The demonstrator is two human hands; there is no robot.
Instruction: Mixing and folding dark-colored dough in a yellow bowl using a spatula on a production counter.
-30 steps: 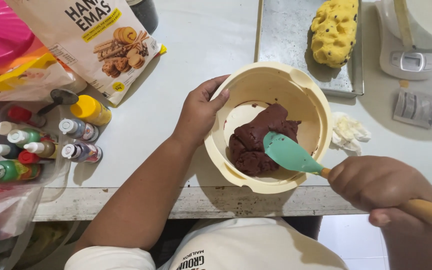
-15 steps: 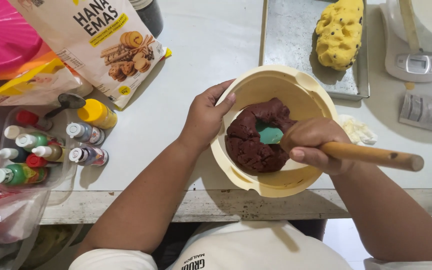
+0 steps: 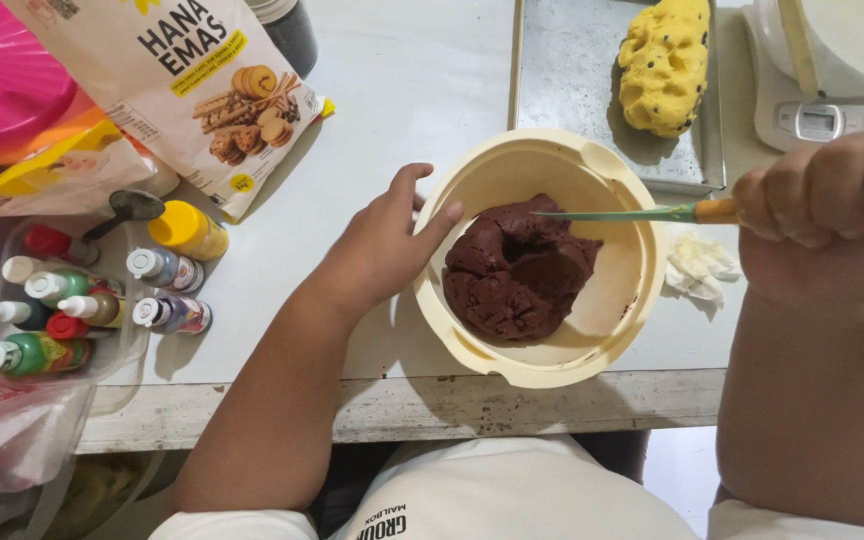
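Here, at centre frame, a cream plastic bowl (image 3: 542, 350) stands near the front edge of a pale worktable (image 3: 422, 90) and holds a lump of dark brown dough (image 3: 514, 275). The left hand (image 3: 377, 250) rests open against the bowl's left rim, fingers spread and curled over the edge. The right hand (image 3: 827, 215), at the right edge of the frame, is closed around the wooden handle of a spatula (image 3: 642, 212), whose green blade lies edge-on over the dough. In the upper left lies a white flour bag (image 3: 177, 85) with a yellow label band and a picture of biscuits; beside it sit a yellow-and-white packet (image 3: 57, 175) and a pink lid (image 3: 2, 80). At the left edge, a clear tub (image 3: 102, 345) holds small colouring bottles (image 3: 167, 270) with white, red and yellow caps. At upper right, a metal tray (image 3: 572, 80) carries yellow dough (image 3: 664, 62), just beside a white kitchen scale (image 3: 817, 115).
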